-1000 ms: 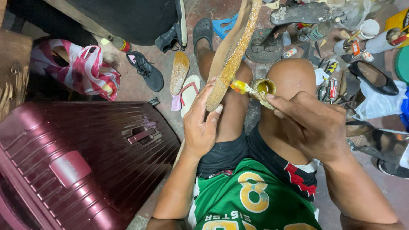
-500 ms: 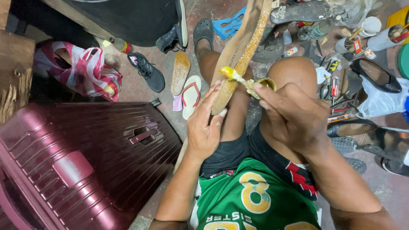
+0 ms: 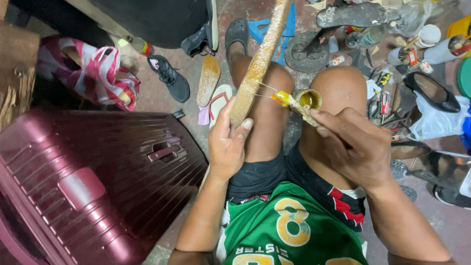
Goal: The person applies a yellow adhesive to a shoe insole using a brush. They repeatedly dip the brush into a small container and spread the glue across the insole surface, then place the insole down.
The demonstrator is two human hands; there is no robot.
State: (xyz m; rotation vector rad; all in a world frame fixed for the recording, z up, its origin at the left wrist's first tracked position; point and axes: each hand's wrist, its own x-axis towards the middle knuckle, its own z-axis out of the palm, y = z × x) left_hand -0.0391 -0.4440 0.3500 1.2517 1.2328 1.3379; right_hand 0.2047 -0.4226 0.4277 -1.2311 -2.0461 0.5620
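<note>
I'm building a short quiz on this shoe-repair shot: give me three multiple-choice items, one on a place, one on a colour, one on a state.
1. Where is the suitcase?
A. by the person's left side
B. on the lap
C. behind the black shoe

2. What colour is the suitcase?
A. green
B. maroon
C. white

3. What is the left hand doing?
A. resting open
B. gripping the sole
C. holding the small glue tin

Answers: 1 A, it lies on the floor beside the left arm. 2 B, its ribbed shell is dark red. 3 B, its fingers wrap the sole's lower end, while the right hand holds the glue brush.
</note>
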